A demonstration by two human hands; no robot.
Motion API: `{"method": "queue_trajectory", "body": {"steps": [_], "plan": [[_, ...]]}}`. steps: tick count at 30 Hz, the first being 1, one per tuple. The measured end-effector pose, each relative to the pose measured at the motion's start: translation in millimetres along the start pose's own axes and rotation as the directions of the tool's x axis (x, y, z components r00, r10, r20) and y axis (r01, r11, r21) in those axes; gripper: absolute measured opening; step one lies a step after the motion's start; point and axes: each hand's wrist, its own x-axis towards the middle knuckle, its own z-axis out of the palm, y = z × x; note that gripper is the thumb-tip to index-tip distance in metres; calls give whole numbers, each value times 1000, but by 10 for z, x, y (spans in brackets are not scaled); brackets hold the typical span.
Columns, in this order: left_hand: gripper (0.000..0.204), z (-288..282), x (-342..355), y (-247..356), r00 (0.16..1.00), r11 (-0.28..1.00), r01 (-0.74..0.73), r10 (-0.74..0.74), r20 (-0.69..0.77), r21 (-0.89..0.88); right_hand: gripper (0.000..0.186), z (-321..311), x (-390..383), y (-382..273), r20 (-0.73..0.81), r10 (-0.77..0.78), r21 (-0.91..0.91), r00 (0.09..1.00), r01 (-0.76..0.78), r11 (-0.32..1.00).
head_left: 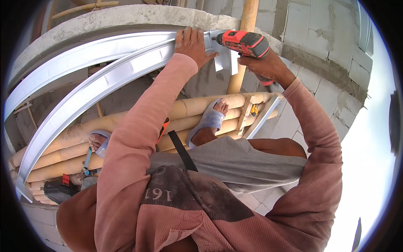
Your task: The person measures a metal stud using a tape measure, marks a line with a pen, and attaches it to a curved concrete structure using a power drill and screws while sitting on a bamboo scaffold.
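Observation:
My right hand (265, 67) is wrapped round the handle of a red and black cordless drill (247, 43). The drill points left, its tip against or very close to the end of a shiny metal channel (126, 63); the exact contact is too small to tell. My left hand (192, 45) lies on that end with its fingers over the top edge and the thumb out to the right, pressing on the metal. A short metal bracket piece (226, 59) joins there, just under the drill. From this joint two long metal profiles run down to the left, looking curved.
Bamboo poles (75, 143) form the platform under my sandalled feet. On it lie a black tool case or battery (60, 190), a blue-handled tool (87, 161), a yellow tape measure (254, 110) and a metal strip (263, 115). A concrete ledge (138, 16) and an upright bamboo pole (249, 14) stand close by.

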Motion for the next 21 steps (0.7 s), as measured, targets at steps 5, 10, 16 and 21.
{"method": "queue_trajectory", "body": {"steps": [5,10,16,21], "plan": [[104,32,26,103,1000,1000,-11,11,17,18,54,-62,12,132,-7,-382,-319,924,360,877],[102,-25,33,76,1000,996,-11,9,23,87,51,-307,-368,-40,-24,-438,-286,899,413,865],[104,37,0,68,999,987,-17,10,48,157,33,-437,-1138,785,-458,-295,488,838,515,705],[98,23,43,-18,990,979,-128,135,-35,157,34,299,-778,1616,-698,73,715,712,688,129]]}}
